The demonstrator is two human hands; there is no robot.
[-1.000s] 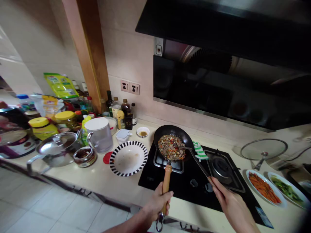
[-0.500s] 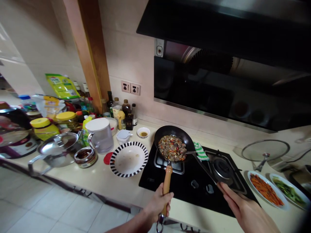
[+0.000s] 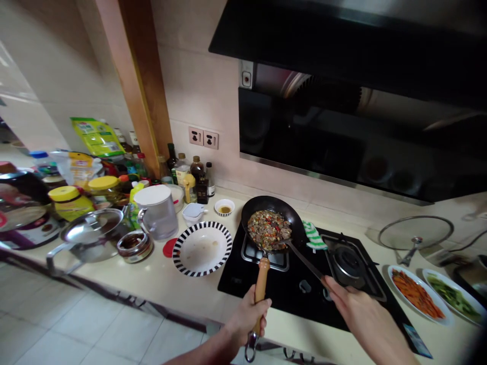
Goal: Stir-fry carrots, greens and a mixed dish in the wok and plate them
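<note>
My left hand (image 3: pixel 251 314) is wrapped round the wooden handle of a black wok (image 3: pixel 294 218), which sits over the left burner. Chopped meat with bits of red and green (image 3: pixel 266 228) lies in the wok. In my right hand (image 3: pixel 357 309) is the long handle of a spatula (image 3: pixel 306 261); its metal end dips into the right side of the food. A striped plate (image 3: pixel 182 266) with some liquid residue stands on the counter left of the stove. Beyond it is a small bowl (image 3: pixel 224 207) with a brownish liquid.
Oval plates of orange strips (image 3: pixel 416 294) and green vegetables (image 3: pixel 452 294) are on the right, near a glass lid (image 3: pixel 416 235). A green-striped cloth (image 3: pixel 314 236) lies behind the burners. Leftward stand a pitcher (image 3: pixel 158 213), a steel pot (image 3: pixel 93 233) and several jars. A range hood (image 3: pixel 323 137) overhangs.
My right hand has moved left with the spatula, and its end has shifted from the wok's right side toward the lower middle of the food. My left hand keeps its grip.
</note>
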